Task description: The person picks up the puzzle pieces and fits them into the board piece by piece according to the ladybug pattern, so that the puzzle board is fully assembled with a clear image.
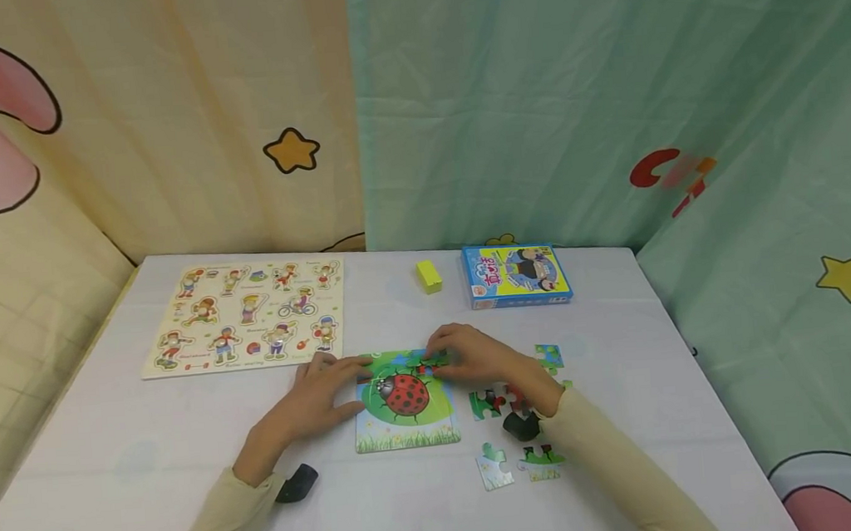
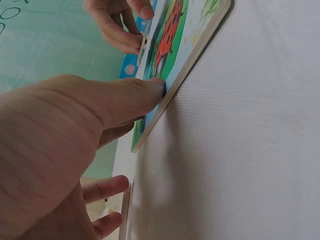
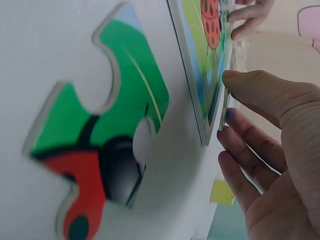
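The ladybug puzzle board (image 1: 407, 436) lies flat in front of the person, showing a red spotted ladybug on green. At its left edge rests the left hand (image 1: 319, 400), its thumb (image 2: 142, 97) touching the rim and its index finger near the far left corner; its other fingers are spread. The right hand (image 1: 473, 355) pinches a thin puzzle piece (image 3: 226, 106) between thumb and fingertips, over the board's far right corner. Seen edge-on in the right wrist view, the held piece hides most of its picture. A loose green, red and black piece (image 3: 132, 65) lies beside the board.
Several more loose pieces (image 1: 495, 470) lie on the white table right of the board, partly under the right forearm. A cream board of sports figures (image 1: 260, 308) is at the back left. Behind stand a yellow block (image 1: 429, 277) and a blue box (image 1: 518, 276).
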Demonstrator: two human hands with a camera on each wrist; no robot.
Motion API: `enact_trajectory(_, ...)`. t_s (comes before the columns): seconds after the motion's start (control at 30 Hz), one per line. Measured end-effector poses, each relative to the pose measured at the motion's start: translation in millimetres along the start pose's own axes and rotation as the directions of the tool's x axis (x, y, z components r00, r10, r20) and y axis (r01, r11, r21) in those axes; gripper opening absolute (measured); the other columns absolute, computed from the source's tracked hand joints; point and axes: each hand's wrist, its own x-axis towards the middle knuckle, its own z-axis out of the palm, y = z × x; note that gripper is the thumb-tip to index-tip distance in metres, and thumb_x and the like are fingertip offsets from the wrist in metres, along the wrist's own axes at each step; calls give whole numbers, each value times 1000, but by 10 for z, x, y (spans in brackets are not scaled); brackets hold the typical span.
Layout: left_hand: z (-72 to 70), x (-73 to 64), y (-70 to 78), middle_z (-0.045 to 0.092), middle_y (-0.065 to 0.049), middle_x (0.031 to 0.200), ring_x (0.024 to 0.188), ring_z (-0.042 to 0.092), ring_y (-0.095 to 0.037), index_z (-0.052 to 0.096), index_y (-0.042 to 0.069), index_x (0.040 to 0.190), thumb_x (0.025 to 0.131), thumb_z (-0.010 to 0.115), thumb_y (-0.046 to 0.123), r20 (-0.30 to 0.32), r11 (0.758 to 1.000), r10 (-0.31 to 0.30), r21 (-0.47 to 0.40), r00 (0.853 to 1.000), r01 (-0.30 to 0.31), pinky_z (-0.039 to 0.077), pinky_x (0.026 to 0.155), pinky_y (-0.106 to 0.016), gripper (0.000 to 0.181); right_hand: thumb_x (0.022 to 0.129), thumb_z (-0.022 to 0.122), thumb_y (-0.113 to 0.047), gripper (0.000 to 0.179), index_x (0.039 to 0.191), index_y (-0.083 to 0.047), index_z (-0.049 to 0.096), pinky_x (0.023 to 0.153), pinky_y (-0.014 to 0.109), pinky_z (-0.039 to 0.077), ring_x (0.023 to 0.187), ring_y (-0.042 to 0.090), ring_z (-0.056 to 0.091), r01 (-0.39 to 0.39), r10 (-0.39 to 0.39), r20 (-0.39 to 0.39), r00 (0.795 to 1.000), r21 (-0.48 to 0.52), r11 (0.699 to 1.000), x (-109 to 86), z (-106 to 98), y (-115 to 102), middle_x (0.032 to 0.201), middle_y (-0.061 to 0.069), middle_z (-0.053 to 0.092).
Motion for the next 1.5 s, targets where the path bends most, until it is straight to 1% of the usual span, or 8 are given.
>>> enact_trajectory(0.27,5,12,35,54,-4,147,140,43,-29,62,14,130,90,75,24,-11,998,54,-8,998,-54,31,109,-60,44,94,71,-23,23,114,-13,74,105,37,48,118,19,59,37,-36,27,999,-21,999,86,86,-92,122,2,65)
enact_trajectory(0.4,2,17,42,54,-5,147,139,45,-29,58,17,138,90,75,24,-15,998,56,-5,998,-56,32,109,-61,51,95,70,-25,23,115,-14,74,106,36,48,119,18,59,28,-26,40,999,-42,999,113,107,-118,123,1,65)
enact_trajectory(0.6,57,79,34,52,-4,148,138,44,-28,55,19,143,93,70,34,-9,998,52,34,999,-52,33,107,-62,54,95,69,-28,24,116,-15,74,107,35,47,120,16,57,12,-8,54,999,-68,998,141,122,-132,123,0,65)
enact_trajectory(0.77,64,125,52,56,-5,143,133,47,-28,60,14,138,98,65,30,-30,997,64,52,998,-62,35,106,-62,44,96,69,-29,25,116,-15,74,108,35,46,120,17,57,20,-14,56,998,-98,995,162,125,-157,123,0,64)
enact_trajectory(0.87,71,153,50,59,-4,138,127,50,-27,63,13,135,98,65,25,-60,993,83,94,995,-78,38,104,-60,39,96,69,-29,25,116,-15,74,109,35,46,121,17,57,12,-5,59,998,-108,994,174,136,-166,124,0,64)
enact_trajectory(1.03,97,179,39,61,-4,135,123,52,-27,64,14,132,96,67,22,-86,986,77,157,993,-63,43,99,-55,37,97,68,-31,26,117,-15,74,109,34,45,121,16,56,1,5,62,998,-109,994,195,141,-178,125,0,63)
enact_trajectory(1.27,79,190,73,62,-4,134,122,54,-27,64,16,134,99,63,24,-75,984,55,171,996,-42,43,101,-56,36,96,69,-31,25,115,-15,74,107,34,47,119,15,57,-2,6,51,999,-89,996,195,145,-172,123,-1,64)
enact_trajectory(1.5,76,198,109,63,-4,130,118,55,-27,65,17,133,99,64,24,-75,977,77,206,994,-60,45,99,-54,35,96,69,-29,24,114,-15,74,106,35,48,118,16,57,8,-5,44,999,-63,998,178,134,-176,122,0,64)
